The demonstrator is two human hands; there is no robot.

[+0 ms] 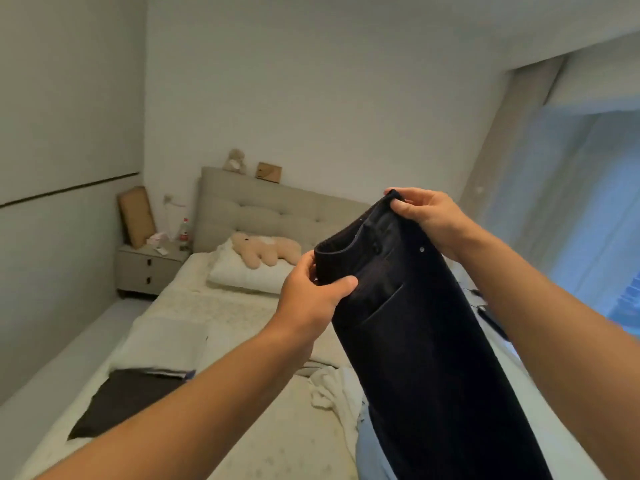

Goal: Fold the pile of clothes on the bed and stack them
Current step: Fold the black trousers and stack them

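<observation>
Both hands hold a pair of dark trousers up in the air over the bed, at about four o'clock in the view. The left hand pinches the near end of the waistband, thumb on top; the right hand grips the far end, fingers curled over the edge. The legs hang straight down out of view. The cloth looks thick and fairly heavy, perhaps denim, so it should drape without slipping; the waistband is the firm part to hold. At seven o'clock lies a dark folded garment; a white crumpled garment waits at six.
</observation>
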